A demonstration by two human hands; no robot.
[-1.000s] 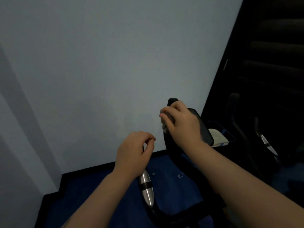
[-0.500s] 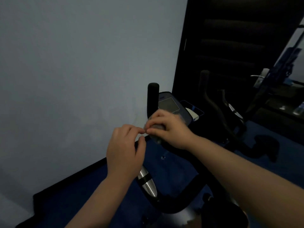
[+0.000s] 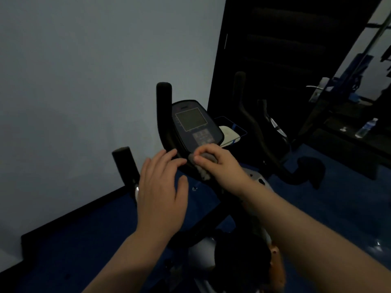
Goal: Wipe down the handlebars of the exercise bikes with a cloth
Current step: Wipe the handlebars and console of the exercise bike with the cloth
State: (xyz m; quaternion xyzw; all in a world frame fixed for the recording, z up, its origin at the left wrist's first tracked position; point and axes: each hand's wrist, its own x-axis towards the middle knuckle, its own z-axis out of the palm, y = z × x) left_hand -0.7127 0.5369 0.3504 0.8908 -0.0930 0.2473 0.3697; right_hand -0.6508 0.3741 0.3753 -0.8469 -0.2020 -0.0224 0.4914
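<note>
A black exercise bike stands in front of me, with a curved handlebar [image 3: 164, 115] rising left of its console [image 3: 195, 125]. A shorter black grip [image 3: 124, 163] with a silver band sticks up at the left. My right hand [image 3: 220, 166] is closed on a small grey cloth [image 3: 203, 168], pressing it on the bar just below the console. My left hand [image 3: 160, 193] hovers beside it, fingers spread and empty, fingertips touching the bar. A second bike's dark handlebar [image 3: 249, 121] shows to the right.
A pale wall fills the left and a dark door [image 3: 275, 49] with a metal handle [image 3: 315, 87] stands at the right. A white object [image 3: 229, 134] lies behind the console. A water bottle [image 3: 366, 127] sits far right. The floor is blue.
My view has swung right and down, so the console and second bike show. My right hand slid the cloth down the bar. My left hand opened from a pinch.
</note>
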